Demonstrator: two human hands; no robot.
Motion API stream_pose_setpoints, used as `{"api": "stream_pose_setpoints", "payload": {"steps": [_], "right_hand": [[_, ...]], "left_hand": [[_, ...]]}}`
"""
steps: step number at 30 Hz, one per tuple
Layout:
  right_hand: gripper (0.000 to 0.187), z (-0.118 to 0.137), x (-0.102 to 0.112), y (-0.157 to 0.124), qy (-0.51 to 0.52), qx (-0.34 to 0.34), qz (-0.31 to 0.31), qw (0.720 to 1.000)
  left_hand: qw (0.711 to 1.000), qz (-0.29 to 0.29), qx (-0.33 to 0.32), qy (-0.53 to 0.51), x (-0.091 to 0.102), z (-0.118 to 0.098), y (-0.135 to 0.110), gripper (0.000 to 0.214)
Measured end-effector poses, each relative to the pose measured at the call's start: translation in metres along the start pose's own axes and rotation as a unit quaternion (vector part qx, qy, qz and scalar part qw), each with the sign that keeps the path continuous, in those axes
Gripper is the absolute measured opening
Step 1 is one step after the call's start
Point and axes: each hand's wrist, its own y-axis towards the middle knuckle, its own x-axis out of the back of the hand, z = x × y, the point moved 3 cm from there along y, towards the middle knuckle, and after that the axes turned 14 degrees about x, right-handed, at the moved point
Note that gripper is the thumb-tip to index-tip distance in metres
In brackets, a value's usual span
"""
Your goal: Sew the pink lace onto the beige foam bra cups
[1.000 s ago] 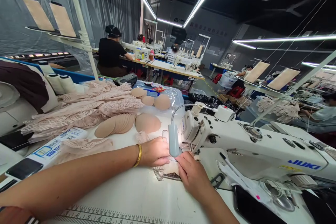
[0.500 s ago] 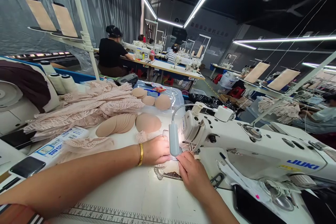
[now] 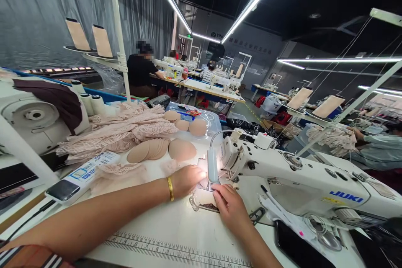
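Note:
My left hand (image 3: 187, 179), with a gold bangle at the wrist, lies on a small piece of lace fabric (image 3: 203, 199) by the needle of a white JUKI sewing machine (image 3: 298, 176); its fingers are curled down onto the cloth. My right hand (image 3: 230, 208) presses the same piece from the near side, fingers together and pointing at the needle. A small grey lamp (image 3: 212, 170) on a bendy neck lights the spot between both hands. Beige bra cups (image 3: 163, 149) and a heap of pink lace (image 3: 122, 127) lie behind my left hand.
A phone on a box (image 3: 78, 177) lies at the left, another dark phone (image 3: 298, 249) at the right by scissors (image 3: 258, 214). A printed ruler (image 3: 176, 250) runs along the table's near edge. Thread cones (image 3: 91, 102) and a second machine (image 3: 34, 115) stand at left. Other people sew at tables behind.
The view has swung left and up a little. Both hands have stayed on the lace at the needle, with the left fingers stretched slightly further toward the lamp.

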Motion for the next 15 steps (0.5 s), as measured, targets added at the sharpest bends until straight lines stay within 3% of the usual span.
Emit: {"api": "stream_pose_setpoints", "payload": {"steps": [2,5,7,9,11,13,14,15], "right_hand": [[0.033,0.008,-0.011,0.000,0.137,-0.108,-0.013,0.985],[0.057,0.029,-0.032,0.001,0.310,-0.225,-0.052,0.922],[0.061,0.046,-0.042,0.002,0.377,-0.249,-0.098,0.887],[0.062,0.062,-0.048,0.002,0.429,-0.253,-0.143,0.855],[0.062,0.074,-0.052,0.000,0.472,-0.259,-0.186,0.822],[0.060,0.082,-0.056,-0.004,0.501,-0.269,-0.221,0.792],[0.058,0.085,-0.060,-0.006,0.509,-0.273,-0.235,0.782],[0.057,0.088,-0.063,-0.009,0.514,-0.274,-0.248,0.774]], "left_hand": [[0.999,-0.010,-0.017,-0.030,0.010,-0.007,-0.023,0.026],[0.991,-0.059,-0.013,-0.119,0.031,-0.013,-0.061,0.037],[0.987,-0.076,0.060,-0.132,0.042,-0.006,-0.082,0.041],[0.974,-0.077,0.188,-0.099,0.051,0.008,-0.101,0.041],[0.940,-0.107,0.307,-0.105,0.062,0.016,-0.120,0.039],[0.898,-0.134,0.369,-0.199,0.069,0.006,-0.138,0.034],[0.875,-0.119,0.379,-0.277,0.068,-0.007,-0.145,0.031],[0.845,-0.054,0.374,-0.378,0.063,-0.023,-0.150,0.033]]}}
